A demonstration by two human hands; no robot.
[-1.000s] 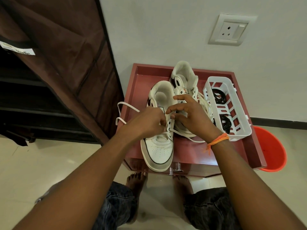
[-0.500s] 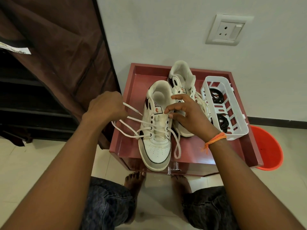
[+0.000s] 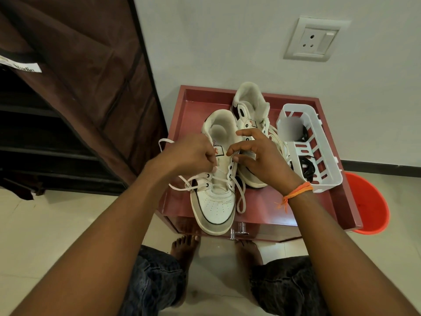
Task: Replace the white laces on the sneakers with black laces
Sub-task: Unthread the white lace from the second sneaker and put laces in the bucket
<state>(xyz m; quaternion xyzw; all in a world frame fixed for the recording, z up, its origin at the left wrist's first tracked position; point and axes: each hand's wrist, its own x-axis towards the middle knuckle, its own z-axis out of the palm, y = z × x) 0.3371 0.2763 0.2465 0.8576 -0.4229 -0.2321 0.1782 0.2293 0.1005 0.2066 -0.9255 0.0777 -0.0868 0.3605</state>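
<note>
1. The left hand (image 3: pixel 193 153) is back over the tongue of the near sneaker (image 3: pixel 216 179), fingers curled and pinching the white lace (image 3: pixel 218 173) where it crosses at the middle eyelets. Half a second ago this hand was out at 9 o'clock with the lace drawn taut; it has now returned for a fresh hold.

2. The right hand (image 3: pixel 257 156) sits at 3 o'clock of that shoe, fingers half curled around the eyelet edge to steady it. Whether it grips or only presses, I cannot tell. It has kept this place throughout.

3. What changed: the upper eyelets now stand empty, and the white lace runs only through the lower rows. Loose lengths trail to 9 o'clock off the shoe and down at 5 o'clock beside the toe. My reading is that unlacing of this shoe is roughly half done and the next pull takes out another crossing.

4. The far sneaker (image 3: pixel 250 110), at 1 o'clock of the near one, appears to keep its white lacing.

5. The black laces (image 3: pixel 307 167) lie coiled in the white basket (image 3: pixel 319 156) at 3 o'clock, untouched, so threading has not begun.

6. Shoes and basket rest on a red tray-topped stand (image 3: pixel 193 103); an orange bucket (image 3: pixel 369 201) sits behind at 4 o'clock.
</note>
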